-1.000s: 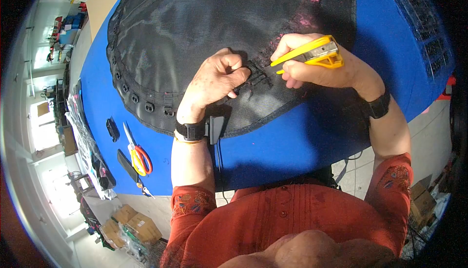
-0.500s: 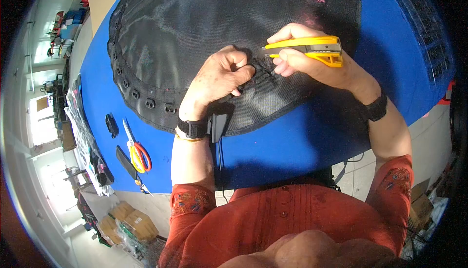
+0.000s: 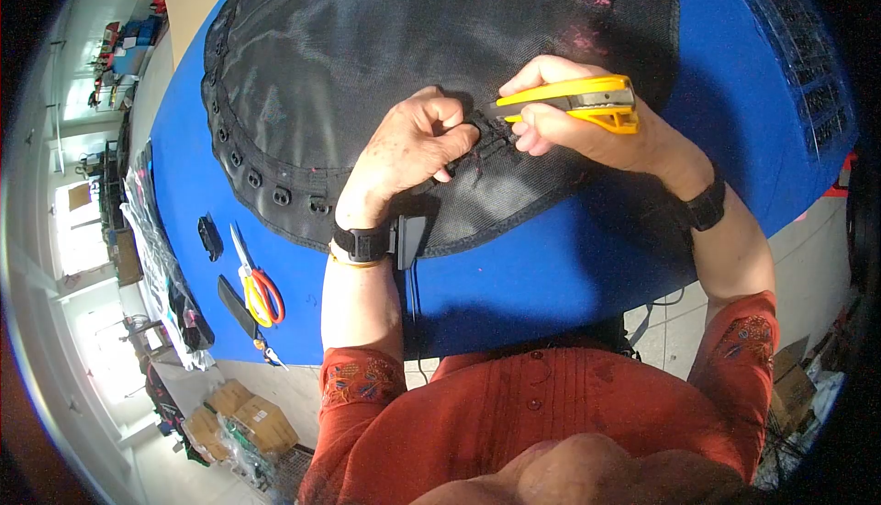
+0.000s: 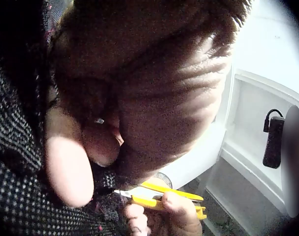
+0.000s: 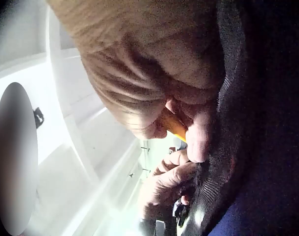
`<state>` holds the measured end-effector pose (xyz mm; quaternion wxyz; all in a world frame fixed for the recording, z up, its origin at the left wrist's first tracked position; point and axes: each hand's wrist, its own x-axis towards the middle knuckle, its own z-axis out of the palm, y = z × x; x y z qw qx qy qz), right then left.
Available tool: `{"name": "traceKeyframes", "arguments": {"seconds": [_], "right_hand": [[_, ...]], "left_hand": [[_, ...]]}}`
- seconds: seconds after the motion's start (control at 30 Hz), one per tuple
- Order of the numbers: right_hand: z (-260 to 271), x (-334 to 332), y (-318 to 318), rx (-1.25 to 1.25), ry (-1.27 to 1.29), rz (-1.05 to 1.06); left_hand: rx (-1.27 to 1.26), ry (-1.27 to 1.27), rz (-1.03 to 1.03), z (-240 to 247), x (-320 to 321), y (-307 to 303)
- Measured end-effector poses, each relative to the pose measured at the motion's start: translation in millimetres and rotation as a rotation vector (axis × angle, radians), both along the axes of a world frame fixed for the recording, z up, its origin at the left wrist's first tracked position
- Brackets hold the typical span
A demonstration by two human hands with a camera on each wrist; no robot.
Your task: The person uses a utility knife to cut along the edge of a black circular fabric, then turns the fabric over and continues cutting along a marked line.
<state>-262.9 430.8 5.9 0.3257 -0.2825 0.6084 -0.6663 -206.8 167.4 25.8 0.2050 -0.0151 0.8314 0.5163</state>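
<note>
A large piece of black mesh fabric (image 3: 367,64) with buckles along its left edge lies on the blue table. Near its lower middle the left hand (image 3: 408,145) pinches a dark strap (image 3: 491,133) between thumb and curled fingers. The right hand (image 3: 587,119) grips a yellow cutter (image 3: 574,96), its tip pointing left at the strap, just right of the left fingertips. In the left wrist view the yellow cutter (image 4: 157,200) shows beside the strap. The right wrist view has the right hand (image 5: 154,78) mostly covering the cutter (image 5: 174,127).
On the blue table (image 3: 551,275), scissors (image 3: 262,294) with orange and yellow handles lie at the left, beside a black-handled tool (image 3: 239,308) and a small black object (image 3: 210,239). A clear plastic sheet (image 3: 798,46) lies at the right. Cardboard boxes (image 3: 252,418) stand on the floor.
Over the last second the fabric and left hand have shifted slightly. The cutter moved up and left, then dipped a little toward the strap, its tip closer to the left fingers.
</note>
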Motion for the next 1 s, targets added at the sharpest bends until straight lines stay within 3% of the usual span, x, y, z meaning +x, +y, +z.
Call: {"name": "traceKeyframes", "arguments": {"seconds": [1.0], "right_hand": [[15.7, -7.1, 16.7, 0.127, -0.005, 0.142]], "left_hand": [[0.017, -0.035, -0.007, 4.1, 0.3, -1.4]]}}
